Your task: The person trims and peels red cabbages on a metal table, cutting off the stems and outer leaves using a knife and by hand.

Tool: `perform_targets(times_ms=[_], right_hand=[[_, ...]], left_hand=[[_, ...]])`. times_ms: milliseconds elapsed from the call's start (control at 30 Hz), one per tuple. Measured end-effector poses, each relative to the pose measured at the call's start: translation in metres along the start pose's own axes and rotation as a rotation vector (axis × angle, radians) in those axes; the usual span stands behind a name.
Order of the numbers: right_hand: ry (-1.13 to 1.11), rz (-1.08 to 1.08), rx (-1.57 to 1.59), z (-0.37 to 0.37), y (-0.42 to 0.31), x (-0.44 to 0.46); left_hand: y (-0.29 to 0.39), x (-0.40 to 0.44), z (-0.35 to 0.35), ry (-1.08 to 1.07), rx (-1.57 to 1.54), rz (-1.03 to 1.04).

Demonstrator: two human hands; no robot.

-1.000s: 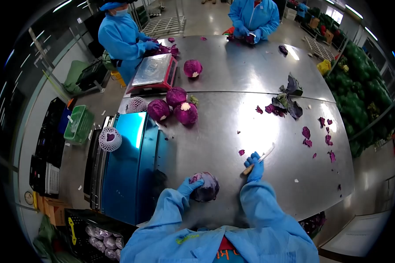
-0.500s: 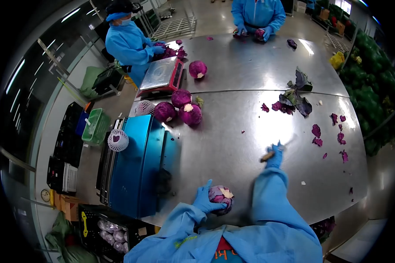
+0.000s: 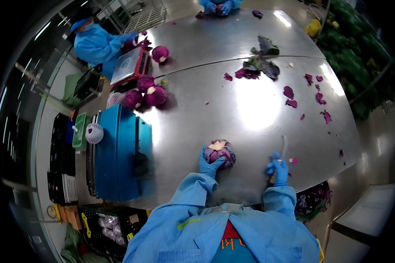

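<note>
A red cabbage (image 3: 223,151) with a pale cut stem facing up rests on the metal table (image 3: 193,131). My left hand (image 3: 210,164), in a blue glove, is wrapped round its left and lower side. Further right, my gloved right hand (image 3: 278,169) is closed on the handle of a knife (image 3: 285,147), whose blade points away from me. Just right of that hand lies a small purple and white scrap (image 3: 293,160). The knife is apart from the cabbage.
Several trimmed cabbages (image 3: 156,95) sit at the left beside a red scale (image 3: 129,65). A blue machine (image 3: 114,153) stands at the left edge. Loose leaves (image 3: 263,65) lie at the back right. Two co-workers in blue stand at the far edge and far left (image 3: 94,46).
The view has shifted. My left hand has turned the cabbage so its cut stem shows on top. My right hand has moved to the right with the knife, and a scrap now lies beside it.
</note>
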State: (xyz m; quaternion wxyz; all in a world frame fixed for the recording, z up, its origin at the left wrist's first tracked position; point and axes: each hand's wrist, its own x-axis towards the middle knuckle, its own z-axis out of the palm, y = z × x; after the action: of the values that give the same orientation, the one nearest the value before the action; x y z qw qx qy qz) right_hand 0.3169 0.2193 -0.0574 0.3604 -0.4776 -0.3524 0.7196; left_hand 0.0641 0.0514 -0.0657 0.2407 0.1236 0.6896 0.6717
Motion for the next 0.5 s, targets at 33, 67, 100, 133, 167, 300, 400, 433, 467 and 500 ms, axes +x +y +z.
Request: perform_targets(times_ms=[33, 67, 100, 133, 167, 300, 400, 433, 467, 500], right_hand=[[-0.102, 0.037, -0.116, 0.012, -0.004, -0.009], [-0.171, -0.003, -0.066, 0.023, 0.001, -0.011], [-0.239, -0.032, -0.018, 0.032, 0.007, -0.015], [-0.27, -0.032, -0.2, 0.038, 0.001, -0.02], [-0.296, 0.025, -0.247, 0.043, -0.002, -0.024], [-0.354, 0.056, -0.571, 0.075, -0.011, -0.027], [-0.41, -0.326, -0.842, 0.085, 0.006, -0.028], [-0.399, -0.585, -0.941, 0.086, 0.023, -0.022], [-0.382, -0.848, -1.028, 0.085, 0.039, -0.017], [-0.44, -0.648, -0.995, 0.089, 0.031, -0.02]], left_hand=[[0.003, -0.001, 0.011, -0.061, 0.06, 0.104], [0.009, -0.004, 0.016, -0.135, 0.183, 0.151], [0.013, -0.013, 0.022, -0.141, 0.229, 0.203], [0.017, -0.023, 0.023, -0.147, 0.281, 0.254], [0.02, -0.027, 0.023, -0.151, 0.335, 0.315], [0.022, -0.034, 0.018, -0.117, 0.521, 0.336], [0.048, -0.04, 0.011, -0.158, 0.856, 0.243], [0.058, -0.043, 0.013, -0.163, 0.953, 0.232], [0.068, -0.047, 0.018, -0.172, 1.049, 0.217], [0.074, -0.048, 0.021, -0.187, 1.144, 0.201]])
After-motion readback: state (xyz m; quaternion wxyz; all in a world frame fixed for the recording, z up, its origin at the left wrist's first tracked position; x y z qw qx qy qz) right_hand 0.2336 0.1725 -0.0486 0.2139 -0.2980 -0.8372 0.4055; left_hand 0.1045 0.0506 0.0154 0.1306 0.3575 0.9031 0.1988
